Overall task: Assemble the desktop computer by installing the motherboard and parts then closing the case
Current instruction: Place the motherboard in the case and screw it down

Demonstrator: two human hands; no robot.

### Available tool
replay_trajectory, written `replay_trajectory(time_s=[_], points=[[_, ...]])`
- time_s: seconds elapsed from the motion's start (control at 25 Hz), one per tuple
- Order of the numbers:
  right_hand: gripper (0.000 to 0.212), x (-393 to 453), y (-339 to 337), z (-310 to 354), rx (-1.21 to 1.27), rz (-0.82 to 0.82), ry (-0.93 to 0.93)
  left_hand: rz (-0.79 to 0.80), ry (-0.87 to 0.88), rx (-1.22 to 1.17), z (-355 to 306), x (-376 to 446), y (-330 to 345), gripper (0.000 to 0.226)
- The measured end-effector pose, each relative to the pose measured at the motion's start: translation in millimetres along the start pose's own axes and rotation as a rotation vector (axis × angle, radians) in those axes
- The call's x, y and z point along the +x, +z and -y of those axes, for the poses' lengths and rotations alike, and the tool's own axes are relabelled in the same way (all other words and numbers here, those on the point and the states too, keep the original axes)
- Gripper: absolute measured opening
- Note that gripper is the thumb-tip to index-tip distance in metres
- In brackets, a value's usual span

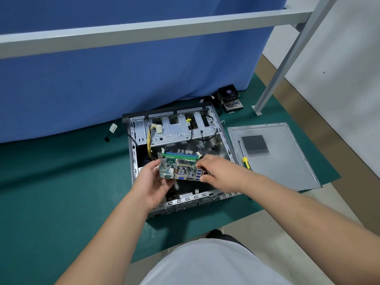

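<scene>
One motherboard [178, 166], held by two hands: left [153, 182], right [216, 171]. One open case [133, 161], one side panel [273, 157], one screwdriver [243, 156], one cooler [229, 97], one green mat [61, 182].

Both forearms bare, reaching forward and down from the lower frame edge, converging toward centre. Left hand [153, 182]: palm turned inward and up, fingers curled under the left edge of the board [178, 167], thumb on top near its left corner. Right hand [216, 171]: back of hand up, wrist slightly bent, fingers curled over the board's right edge, thumb and index pinching near the right front corner. Board held between the two hands, roughly level, front edge toward the person. Left forearm runs diagonally from lower left; right forearm from lower right, higher in frame. Torso in light shirt at bottom edge.
</scene>
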State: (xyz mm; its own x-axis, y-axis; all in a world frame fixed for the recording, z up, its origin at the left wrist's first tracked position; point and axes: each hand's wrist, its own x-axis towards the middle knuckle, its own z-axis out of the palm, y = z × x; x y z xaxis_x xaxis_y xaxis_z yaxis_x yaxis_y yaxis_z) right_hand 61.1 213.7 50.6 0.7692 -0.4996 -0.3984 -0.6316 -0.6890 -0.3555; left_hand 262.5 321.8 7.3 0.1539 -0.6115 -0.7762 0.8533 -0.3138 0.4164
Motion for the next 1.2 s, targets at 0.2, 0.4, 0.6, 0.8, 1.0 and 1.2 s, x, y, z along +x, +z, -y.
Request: replay_trajectory(time_s=[0.2,0.4,0.6,0.8,1.0,1.2], points=[[0.04,14.1,12.0,-9.4,-0.045,0.029,0.007,-0.289,0.54,0.576,-23.5,11.5,-8.2,0.019],[0.03,23.7,27.1,-16.9,-0.07,-0.016,-0.035,-0.308,0.915,1.796,-33.2,62.4,-36.3,0.051],[0.032,36.6,37.4,-27.8,-0.158,-0.033,-0.075,-0.438,0.959,1.937,-23.2,82.8,-46.3,0.057],[0.026,45.6,49.7,-38.1,-0.221,-0.005,-0.136,-0.479,0.97,1.936,-22.4,85.8,-48.1,0.054],[0.02,61.6,55.2,-50.8,-0.251,0.05,-0.181,-0.496,0.967,1.952,-22.4,86.2,-46.9,0.055],[0.028,81.3,65.5,-61.2,-0.304,0.132,-0.204,-0.517,0.97,1.957,-22.0,89.1,-47.3,0.057]])
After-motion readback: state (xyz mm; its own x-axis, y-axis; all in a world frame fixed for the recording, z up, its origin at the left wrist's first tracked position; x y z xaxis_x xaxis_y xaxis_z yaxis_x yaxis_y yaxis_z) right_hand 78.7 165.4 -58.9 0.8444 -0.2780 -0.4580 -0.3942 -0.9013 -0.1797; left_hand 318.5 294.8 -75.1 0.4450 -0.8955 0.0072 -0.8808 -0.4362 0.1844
